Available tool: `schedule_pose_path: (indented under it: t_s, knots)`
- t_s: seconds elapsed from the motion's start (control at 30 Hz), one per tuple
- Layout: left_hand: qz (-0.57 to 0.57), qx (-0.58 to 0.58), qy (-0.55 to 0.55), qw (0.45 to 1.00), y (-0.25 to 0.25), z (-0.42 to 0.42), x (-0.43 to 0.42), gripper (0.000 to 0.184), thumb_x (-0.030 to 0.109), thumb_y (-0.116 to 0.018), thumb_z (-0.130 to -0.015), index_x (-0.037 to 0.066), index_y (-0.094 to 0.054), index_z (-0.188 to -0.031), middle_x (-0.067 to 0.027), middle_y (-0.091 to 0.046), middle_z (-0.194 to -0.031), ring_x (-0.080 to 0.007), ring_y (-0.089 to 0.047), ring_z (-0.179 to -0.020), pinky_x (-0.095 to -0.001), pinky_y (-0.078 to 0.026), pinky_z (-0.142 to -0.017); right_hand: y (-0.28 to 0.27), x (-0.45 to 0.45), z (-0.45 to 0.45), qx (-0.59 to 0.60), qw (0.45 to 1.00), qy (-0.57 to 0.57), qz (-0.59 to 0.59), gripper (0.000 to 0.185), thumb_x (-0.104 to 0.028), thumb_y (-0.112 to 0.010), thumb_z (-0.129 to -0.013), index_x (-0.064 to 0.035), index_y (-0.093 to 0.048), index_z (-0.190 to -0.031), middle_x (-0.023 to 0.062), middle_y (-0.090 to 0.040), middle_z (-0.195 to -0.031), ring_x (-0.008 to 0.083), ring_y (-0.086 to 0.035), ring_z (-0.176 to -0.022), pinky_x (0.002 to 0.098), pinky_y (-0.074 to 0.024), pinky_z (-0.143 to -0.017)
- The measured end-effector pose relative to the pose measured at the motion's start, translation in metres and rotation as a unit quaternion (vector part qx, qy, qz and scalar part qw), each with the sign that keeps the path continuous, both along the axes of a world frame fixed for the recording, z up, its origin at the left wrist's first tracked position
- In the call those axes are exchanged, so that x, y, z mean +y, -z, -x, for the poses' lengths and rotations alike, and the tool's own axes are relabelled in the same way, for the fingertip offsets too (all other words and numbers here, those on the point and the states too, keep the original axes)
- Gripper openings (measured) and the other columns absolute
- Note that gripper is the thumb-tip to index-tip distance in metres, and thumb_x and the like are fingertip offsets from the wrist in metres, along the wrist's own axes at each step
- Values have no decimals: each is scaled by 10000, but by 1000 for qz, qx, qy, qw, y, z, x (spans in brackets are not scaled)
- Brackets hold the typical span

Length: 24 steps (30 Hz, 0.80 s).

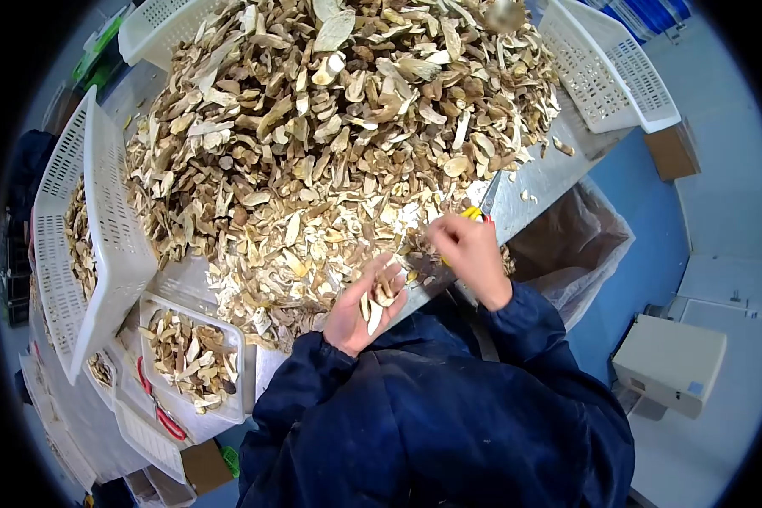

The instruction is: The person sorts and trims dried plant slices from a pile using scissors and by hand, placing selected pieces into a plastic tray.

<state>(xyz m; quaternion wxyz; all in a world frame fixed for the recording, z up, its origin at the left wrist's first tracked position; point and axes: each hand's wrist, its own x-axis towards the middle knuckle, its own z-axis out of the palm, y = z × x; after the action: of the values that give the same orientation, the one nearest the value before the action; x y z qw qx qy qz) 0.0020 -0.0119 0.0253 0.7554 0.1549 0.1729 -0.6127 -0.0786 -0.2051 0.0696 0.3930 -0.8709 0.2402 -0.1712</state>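
My left hand [354, 315] is turned palm up at the near edge of the pile, its fingers curled around several dried mushroom slices [374, 315]. To its right, my right hand [472, 258] is held over the table edge with its fingers bent and pressed together; what they hold, if anything, is hidden. Just beyond that hand lie scissors [488, 203] with yellow and red handles, blades pointing away from me. A large heap of dried mushroom slices [313, 144] covers the metal table [538, 182] in front of both hands.
White perforated baskets [97, 245] stand left and at the back right [597, 72]. At the left, a white tray [241, 372] holds slices, beside red-handled scissors [162, 411]. A lined bin [580, 245] stands below the table's right edge. A white box [669, 360] sits farther right.
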Motion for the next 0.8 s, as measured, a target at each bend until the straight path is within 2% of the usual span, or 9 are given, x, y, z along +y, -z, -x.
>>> schedule_pose_path:
  t_s: [0.07, 0.2, 0.3, 0.37, 0.43, 0.5, 0.6, 0.7, 0.8]
  knots:
    - [9, -12, -12, 1000, -5, -3, -2, 383, 248, -427, -1006, 127, -417, -1369, -52, -538, -1233, -205, -543, -1125, -401, -417, -1022, -23, 9, 1, 85, 985, -104, -105, 194, -236, -634, -820, -47, -678, -822, 132, -616, -603, 279, -613, -544, 339, -468, -529]
    - [29, 13, -21, 999, 7, -2, 6, 254, 233, -455, -994, 177, -489, -1240, -34, -556, -1100, -183, -548, -1030, -374, -493, -922, 14, -25, -31, 88, 988, 62, 110, 185, -254, -623, -823, -78, -680, -832, 165, -635, -660, 333, -636, -622, 417, -486, -555]
    - [76, 58, -26, 995, 6, -1, 11, 150, 153, -504, -968, 139, -503, -1117, -29, -518, -939, -151, -525, -840, -286, -542, -774, 42, -48, -48, 97, 966, 51, 234, 176, -233, -617, -819, -69, -676, -841, 175, -638, -678, 351, -637, -645, 435, -501, -587]
    - [92, 57, -25, 994, 7, 1, 13, 173, 151, -504, -967, 121, -493, -1137, -31, -519, -940, -153, -529, -844, -295, -541, -779, 45, -50, -53, 153, 952, 44, 261, 175, -220, -616, -813, -59, -677, -840, 182, -635, -678, 358, -636, -650, 442, -504, -597]
    - [124, 18, -27, 992, 14, 2, 14, 307, 166, -489, -970, 88, -447, -1263, -58, -552, -1059, -188, -556, -974, -351, -513, -886, 34, -45, -48, 108, 974, 41, 194, 181, -208, -614, -808, -43, -678, -846, 187, -633, -670, 352, -638, -638, 427, -501, -585]
    - [51, -1, -39, 998, 3, 3, 10, 386, 193, -474, -976, 88, -396, -1340, -81, -542, -1172, -216, -533, -1092, -391, -462, -967, 3, -28, -41, 102, 993, 27, 56, 199, -198, -609, -804, -26, -683, -871, 191, -629, -657, 327, -640, -608, 389, -492, -564]
    - [35, -16, -53, 998, 5, 0, 7, 452, 235, -447, -987, 119, -352, -1413, -105, -493, -1328, -253, -463, -1249, -450, -372, -1065, -25, -2, -25, 109, 971, -141, -159, 231, -221, -631, -805, -13, -680, -894, 153, -589, -586, 214, -565, -491, 333, -418, -493]
    - [-2, 38, -67, 997, -1, -3, 6, 343, 242, -451, -991, 127, -460, -1314, -80, -558, -1190, -240, -540, -1117, -423, -444, -991, 1, -11, -35, 86, 995, -58, 15, 240, -228, -627, -814, -19, -683, -917, 154, -594, -589, 214, -568, -496, 329, -420, -494]
    - [92, 83, -50, 991, 12, -2, 15, 249, 228, -453, -993, 117, -506, -1210, -57, -567, -1050, -212, -560, -981, -362, -509, -878, 20, -27, -50, 115, 980, 77, 141, 285, -305, -632, -823, -41, -689, -912, 191, -633, -641, 351, -634, -623, 416, -493, -580]
